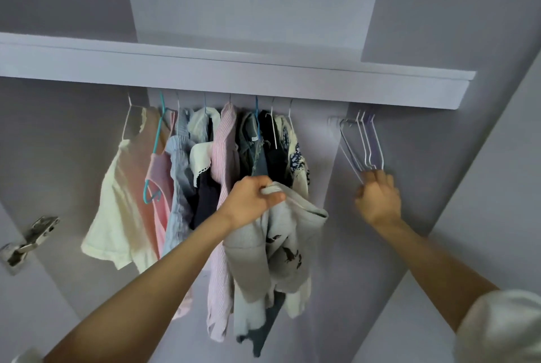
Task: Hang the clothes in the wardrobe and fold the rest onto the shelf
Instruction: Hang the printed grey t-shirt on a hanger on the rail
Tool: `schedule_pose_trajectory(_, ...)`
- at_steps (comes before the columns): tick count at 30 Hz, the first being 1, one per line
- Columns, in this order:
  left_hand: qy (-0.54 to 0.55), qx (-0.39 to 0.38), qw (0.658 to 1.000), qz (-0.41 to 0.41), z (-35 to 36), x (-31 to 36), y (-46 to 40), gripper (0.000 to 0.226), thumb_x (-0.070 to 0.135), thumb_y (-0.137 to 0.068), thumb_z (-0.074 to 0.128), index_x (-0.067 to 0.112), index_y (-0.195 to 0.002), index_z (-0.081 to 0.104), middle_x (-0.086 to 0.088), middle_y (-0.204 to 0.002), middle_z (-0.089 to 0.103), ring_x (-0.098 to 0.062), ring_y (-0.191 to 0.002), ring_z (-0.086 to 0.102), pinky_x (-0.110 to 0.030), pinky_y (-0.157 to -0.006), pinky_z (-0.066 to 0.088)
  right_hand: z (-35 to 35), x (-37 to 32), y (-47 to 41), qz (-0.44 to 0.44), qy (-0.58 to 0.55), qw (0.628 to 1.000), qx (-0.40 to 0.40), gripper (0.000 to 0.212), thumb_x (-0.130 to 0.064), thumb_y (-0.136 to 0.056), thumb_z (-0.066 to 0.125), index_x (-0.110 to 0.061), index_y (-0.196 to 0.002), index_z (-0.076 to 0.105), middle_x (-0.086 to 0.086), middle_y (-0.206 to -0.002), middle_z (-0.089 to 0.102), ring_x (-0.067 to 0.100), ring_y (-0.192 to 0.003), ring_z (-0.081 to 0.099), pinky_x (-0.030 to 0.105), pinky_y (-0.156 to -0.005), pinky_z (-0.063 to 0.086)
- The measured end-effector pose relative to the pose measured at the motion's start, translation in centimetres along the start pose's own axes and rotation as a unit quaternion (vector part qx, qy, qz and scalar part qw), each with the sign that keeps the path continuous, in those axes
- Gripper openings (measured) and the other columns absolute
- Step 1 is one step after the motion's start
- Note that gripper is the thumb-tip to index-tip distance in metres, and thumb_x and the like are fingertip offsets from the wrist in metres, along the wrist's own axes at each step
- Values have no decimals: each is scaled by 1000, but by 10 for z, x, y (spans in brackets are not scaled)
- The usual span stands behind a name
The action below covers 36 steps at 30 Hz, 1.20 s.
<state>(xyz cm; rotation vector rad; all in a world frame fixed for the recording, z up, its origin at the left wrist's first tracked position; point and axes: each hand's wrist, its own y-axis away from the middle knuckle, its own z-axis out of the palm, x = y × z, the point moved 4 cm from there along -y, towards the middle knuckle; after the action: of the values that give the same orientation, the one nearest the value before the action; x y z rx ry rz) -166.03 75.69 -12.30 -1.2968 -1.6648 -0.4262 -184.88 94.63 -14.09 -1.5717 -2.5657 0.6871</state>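
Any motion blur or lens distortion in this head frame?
Head view: right hand at the empty hangers is smeared by motion; left hand gripping the grey top is sharp; wide-angle lens bows the shelf edge; light is soft, no glare.

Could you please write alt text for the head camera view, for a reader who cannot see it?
At an open wardrobe, the left hand grips a grey garment while the right hand reaches the bottom of the empty hangers on the rail. To their left, a row of clothes hangs under a shelf.
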Motion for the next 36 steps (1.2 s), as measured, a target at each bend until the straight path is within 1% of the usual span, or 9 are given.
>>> schedule_pose_trajectory(4, 9, 30, 999, -13, -8, 4, -23, 29, 18, -83, 70, 17, -61, 51, 9, -57, 44, 0, -52, 38, -13, -54, 33, 11, 16, -33, 32, 78, 996, 7, 47, -12, -89, 48, -6, -135, 38, 19, -127, 43, 35, -118, 41, 43, -93, 36)
schedule_pose_trajectory(8, -4, 33, 999, -20, -7, 0, -32, 26, 18, -82, 71, 15, -63, 54, 8, -58, 46, 1, -52, 38, -14, -55, 33, 25, 17, -52, 35, 83, 996, -13, 52, -9, -91, 42, -9, -141, 26, 17, -128, 41, 38, -109, 55, 42, -86, 46)
schedule_pose_trajectory(11, -17, 20, 999, -20, -4, -3, -34, 26, 19, -82, 71, 11, -64, 54, 5, -59, 45, -2, -54, 37, -17, -56, 33, 31, 20, -60, 28, 114, 993, -17, 45, -8, -92, 40, -9, -136, 31, 15, -125, 46, 38, -103, 60, 40, -83, 48)
schedule_pose_trajectory(14, -16, 16, 999, -31, -2, -6, -33, 29, 21, -82, 71, -1, -70, 55, -1, -63, 44, -9, -59, 37, -24, -59, 33, 29, 24, -62, 36, 98, 995, 1, 35, -4, -93, 36, -4, -129, 38, 19, -121, 49, 40, -100, 60, 42, -79, 48)
schedule_pose_trajectory(18, -17, 22, 999, -37, -1, -7, -28, 35, 21, -82, 71, 13, -59, 46, 9, -53, 36, -3, -49, 31, -18, -51, 29, 21, 24, -63, 46, 19, 993, 105, 23, 3, -90, 36, 11, -106, 51, 31, -110, 50, 43, -106, 49, 49, -76, 44)
schedule_pose_trajectory(23, 3, 2, 999, -46, -1, -1, -22, 35, 23, -85, 69, -5, -71, 53, -3, -61, 35, -8, -53, 30, -21, -55, 30, 16, 11, -63, 59, 26, 991, 114, 27, -4, -89, 40, 5, -112, 51, 27, -117, 46, 38, -109, 43, 45, -85, 31)
schedule_pose_trajectory(28, 46, -21, 997, -63, -2, 1, -7, 33, 21, -92, 59, 11, -61, 56, 3, -56, 32, -3, -48, 29, -9, -50, 29, 8, 8, -56, 42, 33, 993, 106, 35, -5, -83, 47, -3, -117, 58, 20, -115, 50, 35, -110, 42, 41, -87, 27)
schedule_pose_trajectory(32, -40, -36, 996, -73, -6, -7, 7, 42, 24, -92, 59, 18, -51, 50, 4, -51, 33, -8, -47, 29, -21, -52, 30, 3, -1, -34, 57, -72, 988, 122, 39, 0, -82, 47, -3, -120, 56, 21, -117, 56, 36, -114, 46, 42, -90, 30)
schedule_pose_trajectory(36, -162, -5, 985, -64, -11, -25, 29, 42, 31, -94, 54, 19, -54, 45, 4, -51, 41, -15, -54, 40, -35, -63, 42, 13, -7, 21, 97, -254, 956, 109, 25, 3, -90, 42, 6, -108, 59, 28, -109, 60, 41, -106, 55, 42, -87, 41)
